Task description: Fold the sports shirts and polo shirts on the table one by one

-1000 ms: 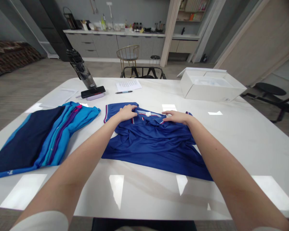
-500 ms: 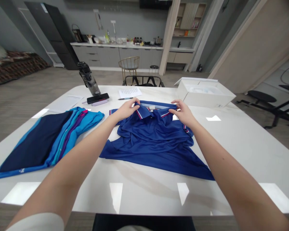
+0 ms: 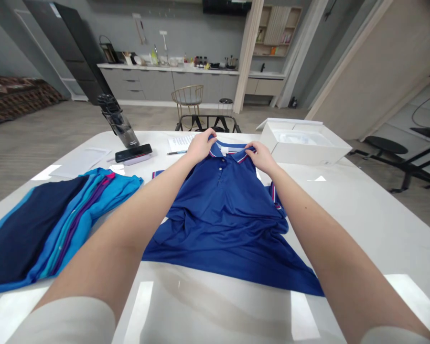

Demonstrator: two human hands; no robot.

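A dark blue polo shirt point(image 3: 222, 205) lies front up on the white table, its hem toward me and its collar at the far end. Red and white stripes edge the collar and sleeves. My left hand point(image 3: 202, 145) pinches the collar's left side, and my right hand point(image 3: 260, 155) pinches its right side. Between them the collar is held up, with a white label inside the neck. Below the buttons the upper front is fairly smooth; the lower part is bunched in folds.
A stack of folded clothes point(image 3: 53, 220) lies at the left. Beyond it are papers point(image 3: 80, 161), a phone point(image 3: 133, 153), a dark water bottle point(image 3: 120, 124), a pen point(image 3: 177, 153) and a printed sheet point(image 3: 181, 142). An open white box point(image 3: 304, 143) stands at the back right.
Both hands have drawn the collar farther away from me, so the shirt's upper front is stretched out and smoother. My view has shifted slightly forward and to the right.
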